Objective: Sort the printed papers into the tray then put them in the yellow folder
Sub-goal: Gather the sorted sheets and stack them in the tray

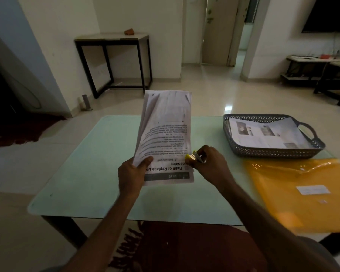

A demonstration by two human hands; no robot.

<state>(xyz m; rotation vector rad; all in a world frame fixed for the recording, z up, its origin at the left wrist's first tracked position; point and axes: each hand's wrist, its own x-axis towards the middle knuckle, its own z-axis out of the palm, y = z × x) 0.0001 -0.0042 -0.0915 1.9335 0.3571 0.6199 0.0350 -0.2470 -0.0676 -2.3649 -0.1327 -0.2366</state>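
Both bare forearms reach in from the near edge, over a dark red rug (185, 250) on the floor under the table. The left hand (133, 173) grips a sheaf of printed papers (165, 132) by its near left corner, thumb pressed on the top sheet, holding the sheaf tilted up above the middle of the pale green tabletop (82, 173). The print reads upside down from here, and the far sheets fan apart and blur. The right hand (210, 163) has its fingers curled, pinching a small yellow and silver tool (193, 156) against the sheaf's near right edge; what the tool is cannot be told.

On the far right of the tabletop sits a grey lattice tray (273, 153) with a loop handle on its right end. More printed sheets (263, 134), with small pictures on them, lie inside it. Just near of the tray, at the right edge, lies the yellow folder (302, 205), flat and closed, with a white label (312, 189) on its face.

Across the room on the left, a black-framed side table (114, 39) stands against the wall.
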